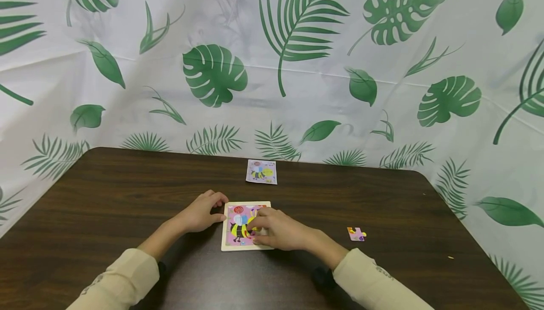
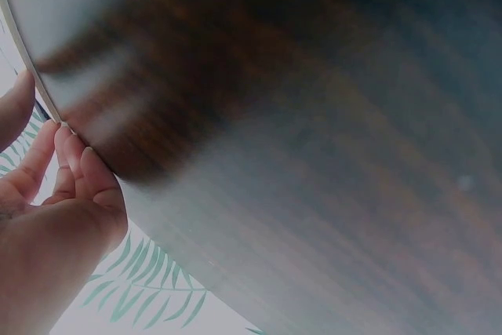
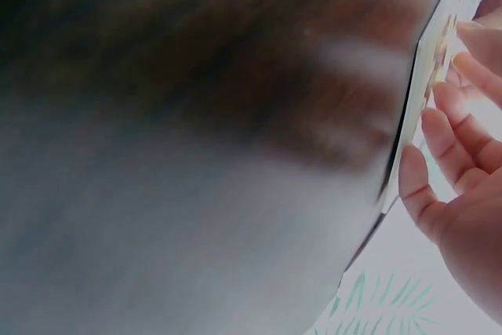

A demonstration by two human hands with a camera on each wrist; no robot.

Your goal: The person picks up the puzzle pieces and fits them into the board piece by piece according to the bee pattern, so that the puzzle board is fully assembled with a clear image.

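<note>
A square jigsaw puzzle board [image 1: 247, 248] with a pale wooden rim lies flat on the dark table. Its picture is a yellow-and-black bee on pink. At the board's upper left corner, my left hand [image 1: 200, 211] holds the rim between thumb and fingertips; the left wrist view shows these tips against the thin edge. My right hand [image 1: 282, 230] reaches over the right half, fingertips resting on the puzzle's face with thumb and forefinger apart. That hand covers much of the right side, so any piece beneath the fingers is hidden. One loose puzzle piece [image 1: 356, 234] lies to the right.
A printed card [image 1: 261, 172] with the same bee picture lies behind the board. A tiny pale scrap [image 1: 450, 257] sits far right on the brown table [image 1: 127, 182]. Behind the table hangs a white cloth [image 1: 314, 88] with green leaves.
</note>
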